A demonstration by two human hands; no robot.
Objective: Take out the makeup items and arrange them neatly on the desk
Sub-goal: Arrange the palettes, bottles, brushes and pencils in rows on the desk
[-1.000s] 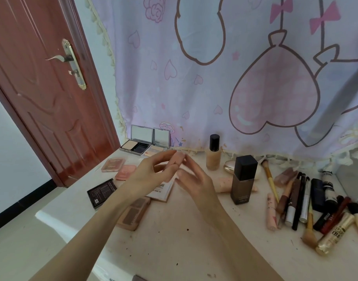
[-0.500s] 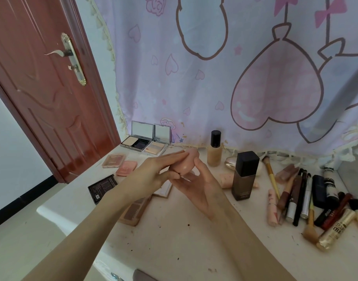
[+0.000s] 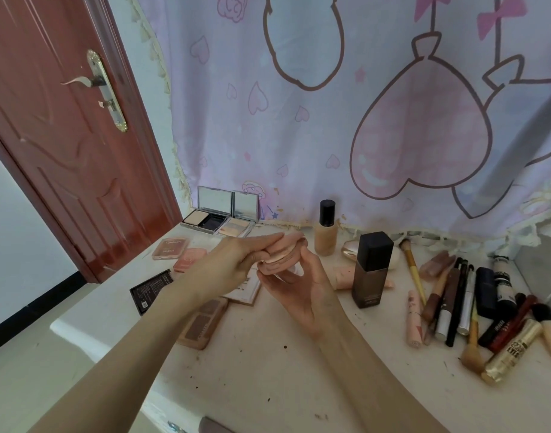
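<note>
I see both hands, left hand [image 3: 236,260] and right hand [image 3: 299,289], pinching the round pink plastic compact [image 3: 280,256] mid-frame above the white desk [image 3: 268,370]; loosely held, it could drop onto the cream palette [image 3: 247,290] below.

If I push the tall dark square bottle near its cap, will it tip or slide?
The dark square bottle would probably tip: it stands upright, tall on a narrow base. It looks heavy and rigid. Falling right, it might strike the brushes.
</note>
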